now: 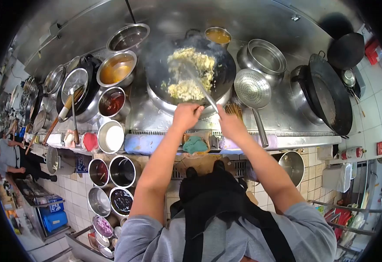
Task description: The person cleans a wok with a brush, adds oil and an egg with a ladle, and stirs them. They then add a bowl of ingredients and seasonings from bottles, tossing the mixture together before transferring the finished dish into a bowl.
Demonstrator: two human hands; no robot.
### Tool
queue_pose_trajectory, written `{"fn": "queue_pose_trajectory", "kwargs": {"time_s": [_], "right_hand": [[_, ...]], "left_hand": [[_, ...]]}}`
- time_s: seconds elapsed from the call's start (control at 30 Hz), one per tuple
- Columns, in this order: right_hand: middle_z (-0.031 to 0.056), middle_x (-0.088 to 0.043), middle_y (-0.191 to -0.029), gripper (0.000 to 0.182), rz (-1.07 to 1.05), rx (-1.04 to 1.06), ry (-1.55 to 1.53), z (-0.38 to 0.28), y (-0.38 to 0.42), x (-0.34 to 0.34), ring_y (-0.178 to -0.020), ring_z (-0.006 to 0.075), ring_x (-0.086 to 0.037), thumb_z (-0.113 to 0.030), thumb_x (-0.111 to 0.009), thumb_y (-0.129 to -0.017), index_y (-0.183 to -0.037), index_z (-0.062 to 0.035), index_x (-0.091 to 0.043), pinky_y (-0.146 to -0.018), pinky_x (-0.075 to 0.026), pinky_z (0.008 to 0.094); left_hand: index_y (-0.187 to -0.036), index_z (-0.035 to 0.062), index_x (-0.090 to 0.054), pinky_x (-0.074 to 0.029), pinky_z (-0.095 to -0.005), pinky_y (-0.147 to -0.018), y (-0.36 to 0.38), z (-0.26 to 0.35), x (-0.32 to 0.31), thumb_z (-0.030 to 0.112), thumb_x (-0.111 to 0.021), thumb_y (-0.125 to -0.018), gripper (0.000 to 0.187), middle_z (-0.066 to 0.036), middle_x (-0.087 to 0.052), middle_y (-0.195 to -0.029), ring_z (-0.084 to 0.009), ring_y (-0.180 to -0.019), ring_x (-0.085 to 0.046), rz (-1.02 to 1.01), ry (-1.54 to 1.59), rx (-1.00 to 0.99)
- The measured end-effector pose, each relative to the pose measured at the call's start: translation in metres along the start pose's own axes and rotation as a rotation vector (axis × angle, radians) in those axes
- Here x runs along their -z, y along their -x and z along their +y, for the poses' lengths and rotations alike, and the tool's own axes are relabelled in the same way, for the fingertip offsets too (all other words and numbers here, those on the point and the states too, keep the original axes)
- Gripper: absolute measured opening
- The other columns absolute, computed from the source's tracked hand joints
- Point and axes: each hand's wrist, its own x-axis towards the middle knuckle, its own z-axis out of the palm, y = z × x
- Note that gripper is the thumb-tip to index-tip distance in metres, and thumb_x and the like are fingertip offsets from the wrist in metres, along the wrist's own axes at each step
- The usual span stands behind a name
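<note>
A large black wok (pixel 158 72) sits on the steel range, with steam rising from it. Yellow and white chopped food, resembling scrambled egg or fried rice (pixel 186 91), lies in the wok with small green bits. My left hand (pixel 186 117) is closed at the wok's near rim; the part it grips is mostly hidden under the fingers. In my right hand (pixel 232 125) is the handle of a long-handled metal wok tool (pixel 206 94). Its far end reaches into the food and is blurred, so its head shape cannot be made out.
Right of the wok lie a perforated strainer (pixel 253 88), a steel pot (pixel 267 56) and more black woks (pixel 330 96). Sauce bowls (pixel 116 69) and a white-filled pot (pixel 111 136) stand left. A folded green cloth (pixel 195 144) lies at the front edge. Another person (pixel 14 157) stands far left.
</note>
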Motion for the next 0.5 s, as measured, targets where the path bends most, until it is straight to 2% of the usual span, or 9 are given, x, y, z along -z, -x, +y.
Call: {"fn": "queue_pose_trajectory", "kwargs": {"time_s": [0.07, 0.1, 0.13, 0.17, 0.2, 0.27, 0.37, 0.47, 0.5], "right_hand": [[0.0248, -0.064, -0.082, 0.058, -0.034, 0.085, -0.132, 0.018, 0.048, 0.028, -0.081, 0.042, -0.063, -0.016, -0.053, -0.09, -0.145, -0.0154, -0.034, -0.072, -0.049, 0.0497], [0.0255, -0.064, -0.084, 0.058, -0.019, 0.157, -0.245, 0.04, 0.066, 0.038, -0.083, 0.0427, -0.062, -0.016, -0.053, -0.09, -0.145, -0.0145, -0.034, -0.073, -0.049, 0.0495], [0.0246, -0.064, -0.087, 0.058, 0.017, 0.114, -0.286, 0.042, 0.085, 0.056, -0.083, 0.0428, -0.062, -0.016, -0.054, -0.089, -0.144, -0.0146, -0.034, -0.074, -0.049, 0.0494], [0.0238, -0.065, -0.089, 0.058, 0.043, 0.064, -0.332, 0.038, 0.11, 0.076, -0.084, 0.0429, -0.062, -0.016, -0.054, -0.089, -0.144, -0.0146, -0.035, -0.075, -0.048, 0.0493], [0.0217, -0.066, -0.091, 0.058, -0.016, 0.039, -0.224, 0.035, 0.13, 0.093, -0.084, 0.042, -0.062, -0.016, -0.055, -0.088, -0.144, -0.0151, -0.036, -0.075, -0.048, 0.0492], [0.017, -0.067, -0.091, 0.062, -0.107, -0.055, -0.032, 0.027, 0.173, 0.14, -0.083, 0.0393, -0.064, -0.013, -0.057, -0.086, -0.144, -0.0165, -0.036, -0.075, -0.049, 0.0478], [0.0129, -0.068, -0.083, 0.057, -0.148, -0.03, -0.019, 0.042, 0.239, 0.239, -0.074, 0.0344, -0.065, -0.01, -0.063, -0.077, -0.133, -0.0162, -0.054, -0.066, -0.051, 0.0411], [0.0123, -0.067, -0.079, 0.056, -0.172, 0.094, 0.091, 0.031, 0.244, 0.267, -0.07, 0.0332, -0.064, -0.012, -0.064, -0.077, -0.132, -0.0183, -0.056, -0.062, -0.05, 0.0404], [0.0123, -0.066, -0.076, 0.054, -0.204, 0.034, 0.211, 0.036, 0.226, 0.249, -0.069, 0.0339, -0.063, -0.016, -0.064, -0.078, -0.131, -0.0211, -0.056, -0.062, -0.049, 0.0421]], "left_hand": [[-0.078, 0.0063, -0.069, -0.047, -0.0447, -0.069, 0.002, -0.003, -0.005, 0.031, -0.06, -0.089, 0.029, -0.014, -0.064, -0.071, -0.035, -0.072, -0.062, 0.051, -0.102, -0.065], [-0.079, 0.0057, -0.069, -0.047, -0.0455, -0.066, 0.0, -0.011, -0.011, 0.033, -0.059, -0.09, 0.031, -0.015, -0.064, -0.071, -0.0362, -0.071, -0.061, 0.097, -0.015, -0.14], [-0.08, 0.0052, -0.069, -0.047, -0.0463, -0.063, 0.0, -0.019, -0.016, 0.034, -0.059, -0.09, 0.033, -0.017, -0.063, -0.071, -0.0374, -0.07, -0.06, 0.13, 0.073, -0.207], [-0.078, 0.0069, -0.07, -0.048, -0.0456, -0.064, -0.009, -0.026, -0.018, 0.033, -0.06, -0.089, 0.03, -0.017, -0.064, -0.071, -0.0365, -0.069, -0.062, -0.03, 0.02, -0.108], [-0.078, 0.0069, -0.07, -0.048, -0.0456, -0.064, -0.008, -0.026, -0.021, 0.033, -0.06, -0.089, 0.03, -0.017, -0.064, -0.071, -0.0365, -0.069, -0.062, -0.031, 0.017, -0.117], [-0.078, 0.0082, -0.071, -0.05, -0.0461, -0.065, -0.003, -0.014, -0.03, 0.031, -0.062, -0.089, 0.027, -0.016, -0.066, -0.071, -0.0352, -0.068, -0.064, -0.129, -0.027, 0.094], [-0.078, 0.0107, -0.072, -0.051, -0.0453, -0.058, 0.054, 0.066, 0.014, 0.03, -0.063, -0.087, 0.024, -0.014, -0.065, -0.067, -0.0338, -0.06, -0.064, -0.087, -0.013, -0.153], [-0.078, 0.0115, -0.072, -0.05, -0.0443, -0.054, 0.048, 0.097, 0.052, 0.031, -0.063, -0.087, 0.023, -0.013, -0.064, -0.063, -0.0335, -0.055, -0.062, -0.063, -0.014, -0.242], [-0.077, 0.0117, -0.072, -0.05, -0.0436, -0.053, 0.039, 0.099, 0.054, 0.031, -0.063, -0.087, 0.023, -0.012, -0.064, -0.062, -0.0333, -0.054, -0.062, -0.028, -0.007, -0.27]]}}
